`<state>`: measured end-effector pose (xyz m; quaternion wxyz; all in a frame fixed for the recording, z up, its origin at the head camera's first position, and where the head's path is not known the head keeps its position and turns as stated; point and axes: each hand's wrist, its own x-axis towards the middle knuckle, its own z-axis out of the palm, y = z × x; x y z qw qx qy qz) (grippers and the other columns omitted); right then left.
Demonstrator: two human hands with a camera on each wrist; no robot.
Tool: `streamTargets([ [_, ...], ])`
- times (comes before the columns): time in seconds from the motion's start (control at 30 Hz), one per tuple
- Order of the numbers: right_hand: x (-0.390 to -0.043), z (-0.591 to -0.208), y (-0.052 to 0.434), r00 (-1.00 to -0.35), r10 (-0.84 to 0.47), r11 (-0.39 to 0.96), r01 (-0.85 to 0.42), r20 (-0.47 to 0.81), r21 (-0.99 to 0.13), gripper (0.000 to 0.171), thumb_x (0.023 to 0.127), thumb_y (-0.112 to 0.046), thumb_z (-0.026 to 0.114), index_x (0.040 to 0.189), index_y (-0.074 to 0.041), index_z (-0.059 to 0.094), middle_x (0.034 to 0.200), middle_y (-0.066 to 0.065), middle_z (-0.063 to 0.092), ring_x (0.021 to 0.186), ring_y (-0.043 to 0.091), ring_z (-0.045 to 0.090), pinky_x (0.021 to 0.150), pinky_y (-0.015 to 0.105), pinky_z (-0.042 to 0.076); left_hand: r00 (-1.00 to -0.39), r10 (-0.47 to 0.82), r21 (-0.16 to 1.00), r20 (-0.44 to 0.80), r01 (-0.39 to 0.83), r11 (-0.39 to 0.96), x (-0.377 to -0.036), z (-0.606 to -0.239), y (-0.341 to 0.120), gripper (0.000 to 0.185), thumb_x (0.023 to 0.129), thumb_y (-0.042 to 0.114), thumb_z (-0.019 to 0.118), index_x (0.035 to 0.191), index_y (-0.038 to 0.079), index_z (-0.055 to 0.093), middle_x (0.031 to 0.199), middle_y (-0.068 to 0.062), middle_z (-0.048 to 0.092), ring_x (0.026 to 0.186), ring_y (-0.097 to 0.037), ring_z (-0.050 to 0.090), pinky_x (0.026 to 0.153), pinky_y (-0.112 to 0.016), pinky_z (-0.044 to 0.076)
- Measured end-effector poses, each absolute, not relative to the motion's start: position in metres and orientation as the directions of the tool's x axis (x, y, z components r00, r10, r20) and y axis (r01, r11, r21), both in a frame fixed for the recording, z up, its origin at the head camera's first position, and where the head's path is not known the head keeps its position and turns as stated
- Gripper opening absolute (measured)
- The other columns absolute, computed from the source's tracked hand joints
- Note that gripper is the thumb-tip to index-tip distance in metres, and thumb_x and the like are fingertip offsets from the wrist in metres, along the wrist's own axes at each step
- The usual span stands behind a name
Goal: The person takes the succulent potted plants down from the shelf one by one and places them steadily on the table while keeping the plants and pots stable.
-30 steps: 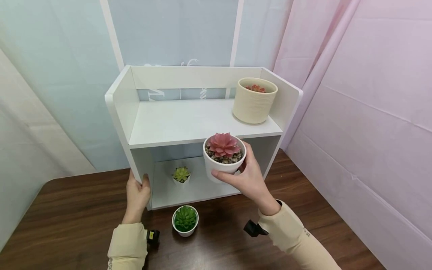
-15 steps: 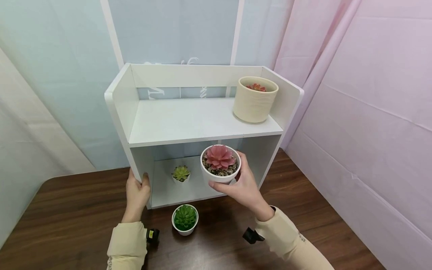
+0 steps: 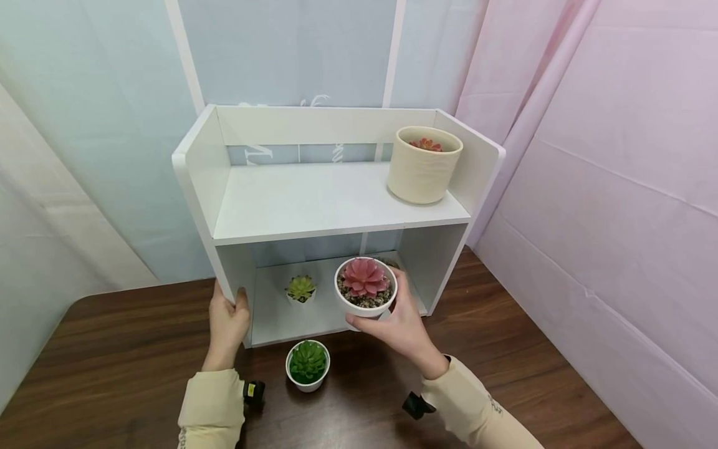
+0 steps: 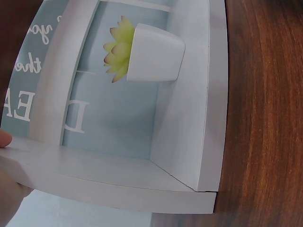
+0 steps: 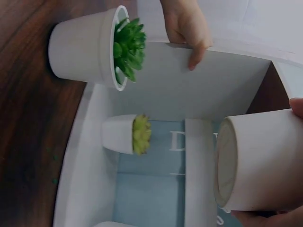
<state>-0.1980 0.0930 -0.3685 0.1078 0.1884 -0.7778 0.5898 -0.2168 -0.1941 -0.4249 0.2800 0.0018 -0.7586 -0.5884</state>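
My right hand (image 3: 405, 325) holds a white pot with a pink succulent (image 3: 364, 279) just in front of the lower shelf opening. Thumb and fingers span the sides of this pot (image 5: 267, 161), whose underside faces the right wrist camera. My left hand (image 3: 229, 321) grips the left side panel of the white two-tier shelf (image 3: 314, 236). A small yellow-green succulent in a white pot (image 3: 301, 290) stands on the lower board, also seen as a potted succulent (image 4: 154, 54) in the left wrist view. Beside the board's front edge, a green succulent in a white pot (image 3: 307, 366) sits on the table.
A cream pot with a red succulent (image 3: 424, 167) occupies the right end of the upper board. Something round, mostly hidden behind the held pot, is on the lower board. The brown wooden table (image 3: 123, 349) lies below, with a pink-white cloth (image 3: 611, 162) at right.
My right hand has lowered the pink succulent's pot from the upper board's front edge to the lower opening. My left hand stays on the side panel.
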Motion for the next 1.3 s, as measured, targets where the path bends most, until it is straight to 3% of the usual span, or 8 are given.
streamTargets([
  [0.47, -0.194, -0.403, 0.092, -0.942, -0.108, 0.315, -0.335, 0.317, -0.888, 0.090, 0.059, -0.019, 0.091, 0.132, -0.011, 0.038, 0.128, 0.004, 0.056, 0.117, 0.019, 0.054, 0.101, 0.038, 0.041, -0.843, -0.334, 0.895, 0.421, 0.326, 0.304, -0.216, -0.423, -0.194, 0.048, 0.095, -0.005, 0.041, 0.142, -0.004, 0.033, 0.140, -0.030, 0.042, 0.132, -0.047, 0.036, 0.102, -0.067, 0.030],
  [1.07, -0.191, -0.442, 0.093, -0.948, -0.107, 0.382, -0.317, 0.299, -0.868, 0.089, 0.057, -0.026, 0.092, 0.129, -0.014, 0.040, 0.123, 0.005, 0.060, 0.113, 0.020, 0.057, 0.098, 0.036, 0.043, -0.851, -0.331, 0.902, 0.408, 0.319, 0.290, -0.216, -0.423, -0.193, 0.048, 0.095, -0.005, 0.041, 0.142, -0.004, 0.033, 0.140, -0.029, 0.043, 0.133, -0.046, 0.036, 0.102, -0.067, 0.030],
  [1.3, -0.187, -0.443, 0.090, -0.949, -0.114, 0.367, -0.315, 0.294, -0.875, 0.087, 0.056, -0.018, 0.092, 0.127, -0.009, 0.042, 0.123, 0.005, 0.060, 0.112, 0.021, 0.057, 0.098, 0.033, 0.043, -0.855, -0.331, 0.905, 0.400, 0.313, 0.287, -0.216, -0.423, -0.194, 0.049, 0.095, -0.005, 0.041, 0.143, -0.002, 0.032, 0.141, -0.028, 0.042, 0.133, -0.046, 0.036, 0.102, -0.067, 0.030],
])
